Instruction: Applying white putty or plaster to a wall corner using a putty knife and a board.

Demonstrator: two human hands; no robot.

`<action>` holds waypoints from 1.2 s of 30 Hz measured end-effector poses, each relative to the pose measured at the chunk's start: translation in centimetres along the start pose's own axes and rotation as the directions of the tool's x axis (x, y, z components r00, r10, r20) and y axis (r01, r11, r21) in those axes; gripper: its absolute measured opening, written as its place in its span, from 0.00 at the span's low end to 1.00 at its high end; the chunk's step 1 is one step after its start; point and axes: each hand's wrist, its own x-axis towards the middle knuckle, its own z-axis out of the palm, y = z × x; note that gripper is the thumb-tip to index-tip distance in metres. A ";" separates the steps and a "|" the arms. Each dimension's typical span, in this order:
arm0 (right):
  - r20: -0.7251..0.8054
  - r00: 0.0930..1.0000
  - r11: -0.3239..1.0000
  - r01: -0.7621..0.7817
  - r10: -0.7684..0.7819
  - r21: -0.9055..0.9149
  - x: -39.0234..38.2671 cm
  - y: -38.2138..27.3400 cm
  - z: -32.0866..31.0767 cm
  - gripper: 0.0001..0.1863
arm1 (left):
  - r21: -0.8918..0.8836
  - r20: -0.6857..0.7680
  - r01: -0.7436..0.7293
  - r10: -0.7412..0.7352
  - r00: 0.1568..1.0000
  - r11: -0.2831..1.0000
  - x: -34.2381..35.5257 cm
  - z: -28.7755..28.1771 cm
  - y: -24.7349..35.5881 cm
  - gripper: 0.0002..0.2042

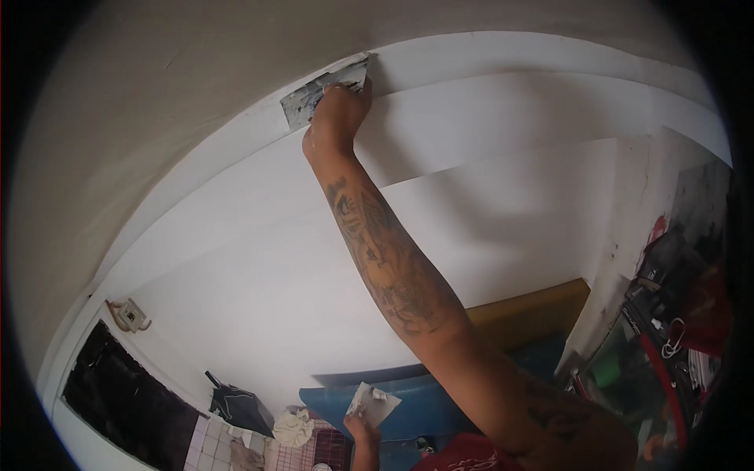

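Observation:
My right arm reaches up to the band where the white wall meets the ceiling. There my right hand (339, 114) is closed on a wide, flat putty knife (300, 105); its metal blade is smeared with grey and white and lies along the white strip (420, 63) below the ceiling. The handle is hidden by the hand. Low in view, my left hand (361, 428) is closed on a squarish, pale scraper (375, 404) with whitish filler on its face. It is held well below the right hand, in front of a blue surface.
A blue and yellow panel (534, 314) stands against the wall's lower part. To the right are cluttered shelves (660, 337) with bags and cords. At lower left are a dark doorway (129, 396), a wall fitting (129, 315), a black umbrella (239, 407) and a crumpled cloth (294, 427).

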 end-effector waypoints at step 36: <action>-0.096 0.991 0.996 -0.088 0.089 0.016 1.1 -1.4 2.6 0.22 | 0.806 0.591 -0.515 0.370 0.716 -0.292 -5.5 -8.6 1.0 0.11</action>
